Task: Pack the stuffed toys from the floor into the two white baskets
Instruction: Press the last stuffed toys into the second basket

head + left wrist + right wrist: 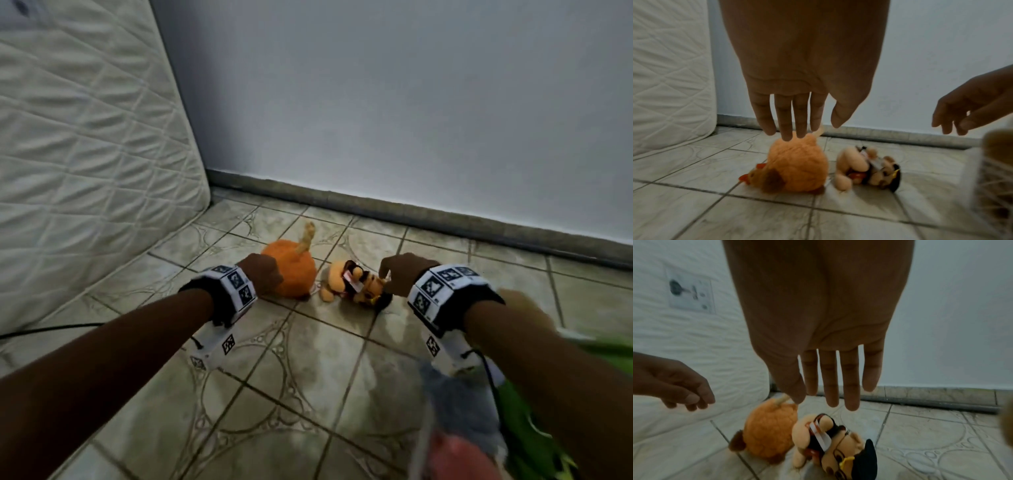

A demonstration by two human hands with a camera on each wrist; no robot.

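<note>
Both hands hang with loose, empty grips: the left hand [797, 84] directly above the round orange plush toy [797, 164], the right hand [824, 337] above the tan plush doll with glasses [830, 444] beside it on the tiled floor [308, 377].

Bare tiled floor [308, 359] before both toys, mattress [85, 154] flanking left, wall [411, 120] close behind

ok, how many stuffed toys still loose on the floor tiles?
2. A round orange plush under the left hand; a tan plush with black cap beside it, under the right hand. Blurred items bottom-right are unclear.
</note>
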